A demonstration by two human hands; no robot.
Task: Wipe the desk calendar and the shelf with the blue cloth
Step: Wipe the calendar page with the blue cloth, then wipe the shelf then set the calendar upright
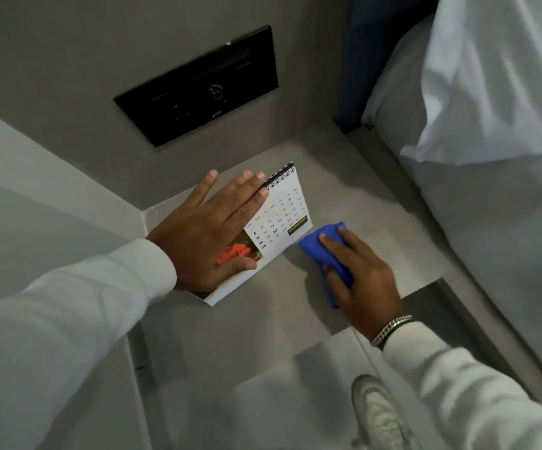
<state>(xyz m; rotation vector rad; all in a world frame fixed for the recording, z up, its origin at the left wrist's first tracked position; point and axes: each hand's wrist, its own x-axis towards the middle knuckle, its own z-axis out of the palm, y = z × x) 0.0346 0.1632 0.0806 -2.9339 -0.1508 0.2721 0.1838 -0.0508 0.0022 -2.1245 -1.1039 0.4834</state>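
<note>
A white spiral-bound desk calendar point(284, 212) stands on the grey shelf point(354, 196) in the corner of the wall. My left hand point(208, 232) hovers flat over its left half with fingers spread, covering the picture part; I cannot tell if it touches. My right hand point(360, 277) presses the crumpled blue cloth point(320, 241) onto the shelf just right of the calendar's lower right corner. Part of the cloth is hidden under my fingers.
A black control panel point(198, 86) is set in the wall above the shelf. A bed with white linen point(490, 92) borders the shelf on the right. My white shoe point(376, 410) is on the floor below the shelf's front edge.
</note>
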